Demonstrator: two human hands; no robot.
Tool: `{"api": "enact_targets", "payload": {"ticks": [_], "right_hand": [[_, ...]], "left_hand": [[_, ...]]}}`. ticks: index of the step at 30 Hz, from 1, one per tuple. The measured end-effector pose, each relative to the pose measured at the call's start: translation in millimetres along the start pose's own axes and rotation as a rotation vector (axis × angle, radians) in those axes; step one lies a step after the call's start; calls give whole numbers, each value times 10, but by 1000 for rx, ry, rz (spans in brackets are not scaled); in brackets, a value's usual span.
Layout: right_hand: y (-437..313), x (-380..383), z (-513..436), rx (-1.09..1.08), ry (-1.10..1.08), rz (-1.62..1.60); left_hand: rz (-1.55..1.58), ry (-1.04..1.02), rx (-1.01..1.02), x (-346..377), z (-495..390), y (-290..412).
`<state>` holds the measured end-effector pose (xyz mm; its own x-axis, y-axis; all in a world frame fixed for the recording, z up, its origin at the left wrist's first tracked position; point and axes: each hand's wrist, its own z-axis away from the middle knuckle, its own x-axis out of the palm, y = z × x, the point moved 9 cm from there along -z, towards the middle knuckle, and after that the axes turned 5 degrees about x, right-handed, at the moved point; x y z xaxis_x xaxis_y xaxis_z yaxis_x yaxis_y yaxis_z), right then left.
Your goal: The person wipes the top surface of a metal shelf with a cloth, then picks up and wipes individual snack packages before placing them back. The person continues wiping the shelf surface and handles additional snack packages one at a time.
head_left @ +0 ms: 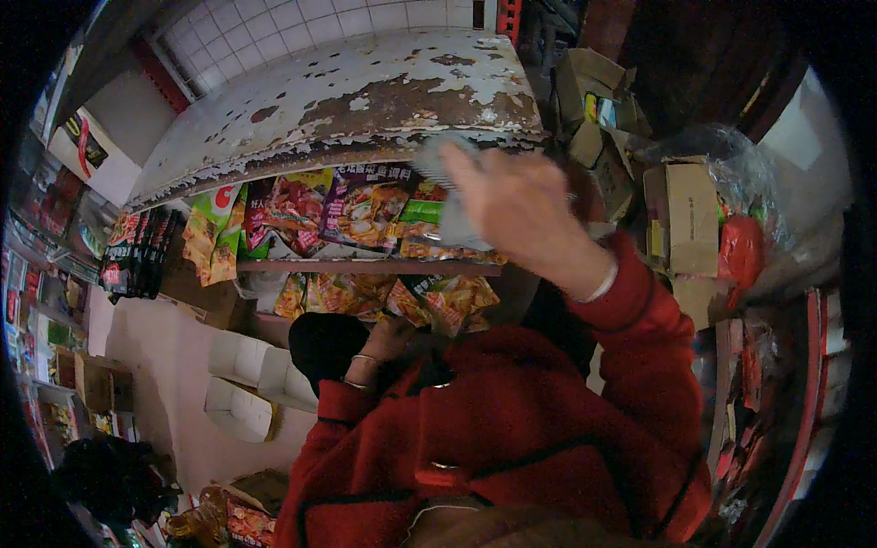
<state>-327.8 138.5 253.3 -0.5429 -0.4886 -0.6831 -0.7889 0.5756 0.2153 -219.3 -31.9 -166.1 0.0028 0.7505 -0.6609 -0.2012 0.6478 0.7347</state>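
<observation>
My right hand [524, 205] is blurred and grips a pale grey cloth [462, 226] at the front edge of a shelf board [274, 96]. The board's white paint is peeling, with brown patches showing through. Just under it stand plastic food packets, among them a purple one [366, 209] and a red one [288, 212]. My left hand [394, 339] rests low near my knee, close to orange packets [349, 291] on the lower shelf [370, 267]. Its fingers are in shadow, so whether they hold anything is unclear.
On the left, black packets [133, 253] stand in a row. White open boxes [240, 390] lie on the floor. Cardboard boxes [692, 212] and a red plastic bag [743, 250] are at the right. Behind the board is a white wire grid [294, 24].
</observation>
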Motion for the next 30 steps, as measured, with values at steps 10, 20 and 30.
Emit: {"api": "enact_targets", "payload": {"ticks": [10,20,30], "right_hand": [[1881,285,1273,798,-414,125],[-7,-191,66,13,113,-256],[279,-55,150,94,-9,-142]], "left_hand": [[-192,-11,131,82,-34,10],[-105,-6,165,111,-86,-40],[-159,-82,44,-45,53,288]]}}
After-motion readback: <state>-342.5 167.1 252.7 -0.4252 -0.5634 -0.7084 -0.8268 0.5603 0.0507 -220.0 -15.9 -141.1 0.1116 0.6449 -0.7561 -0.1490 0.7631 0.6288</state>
